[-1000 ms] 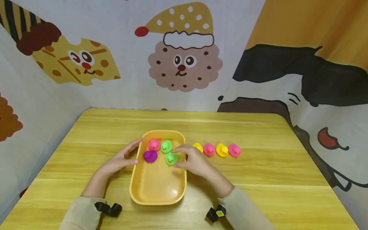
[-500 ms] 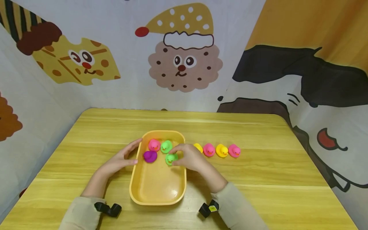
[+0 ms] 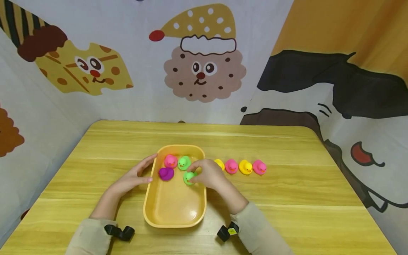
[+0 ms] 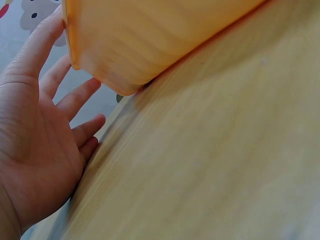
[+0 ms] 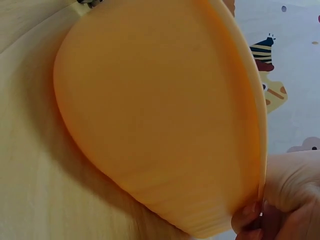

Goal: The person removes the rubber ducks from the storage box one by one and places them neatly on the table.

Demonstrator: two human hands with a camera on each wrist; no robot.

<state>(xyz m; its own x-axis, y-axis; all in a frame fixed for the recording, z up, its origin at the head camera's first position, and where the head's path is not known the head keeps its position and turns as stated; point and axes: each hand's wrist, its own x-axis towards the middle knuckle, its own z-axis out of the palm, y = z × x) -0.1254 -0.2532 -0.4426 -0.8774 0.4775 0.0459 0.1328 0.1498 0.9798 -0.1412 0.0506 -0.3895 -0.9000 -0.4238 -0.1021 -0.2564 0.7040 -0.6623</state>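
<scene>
An orange-yellow plastic tray [image 3: 174, 205] sits on the table with several toy ducks inside. My left hand [image 3: 132, 176] rests against its left rim, fingers spread and fairly straight; in the left wrist view the thumb [image 4: 41, 45] lies along the tray's edge. My right hand [image 3: 210, 174] reaches over the right rim and pinches a green toy duck [image 3: 186, 178] between thumb and fingers, partly covering it. Just beyond are another green duck [image 3: 183, 163], a pink duck [image 3: 170, 161] and a purple duck [image 3: 166, 174]. The right wrist view shows mostly the tray's outer wall [image 5: 150, 110].
To the right of the tray stands a row of ducks on the wooden table [image 3: 302, 184]: a yellow one [image 3: 220, 164] half behind my right hand, a pink one [image 3: 231, 166], another yellow one [image 3: 245, 166] and a pink end duck [image 3: 259, 167]. A cartoon-printed cloth [image 3: 137, 106] hangs behind.
My right forearm has swung slightly left, and the fingers have closed in on the near green duck, which has shifted a little. My left hand and the tray stay where they were.
</scene>
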